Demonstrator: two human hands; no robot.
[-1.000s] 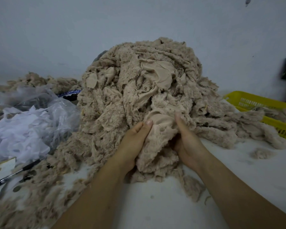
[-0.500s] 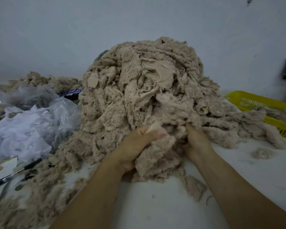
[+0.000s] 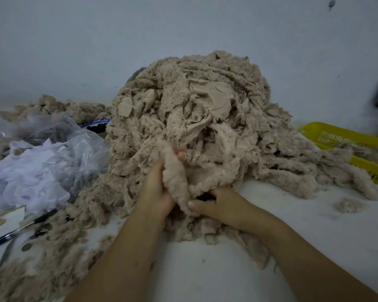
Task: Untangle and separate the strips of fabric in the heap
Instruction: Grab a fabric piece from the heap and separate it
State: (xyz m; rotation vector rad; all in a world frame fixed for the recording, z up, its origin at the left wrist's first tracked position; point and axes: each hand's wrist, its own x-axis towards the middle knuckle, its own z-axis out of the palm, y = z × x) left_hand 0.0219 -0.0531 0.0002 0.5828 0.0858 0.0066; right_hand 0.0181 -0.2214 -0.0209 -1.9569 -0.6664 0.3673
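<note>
Far left, near edge: a slim black pen (image 3: 20, 231) lying on the white surface (image 3: 314, 247), partly among loose beige fluff.

Left: a crumpled clear plastic bag (image 3: 83, 144) with a mass of white fabric scraps (image 3: 31, 175) against it. Behind them, by the wall, a low pile of beige fuzzy scraps (image 3: 59, 105).

Centre: a tall heap of tangled beige fleece strips (image 3: 205, 101) resting on the surface against the pale wall, with smooth tan backing showing near its top. Its strands spill to the right as far as the basket.

Centre front: left hand (image 3: 155, 192), fingers curled round a thick beige fleece strip (image 3: 175, 177) standing up at the heap's near face, fingertips showing past its top edge. Just beside it, right hand (image 3: 216, 205) low at the heap's foot, thumb and fingers closed on the lower part of the same bunch of fleece.

Right: a small loose tuft of beige fleece (image 3: 349, 205) lying apart on the surface.

Far right: a yellow slotted plastic basket (image 3: 340, 136) holding more beige strips.
</note>
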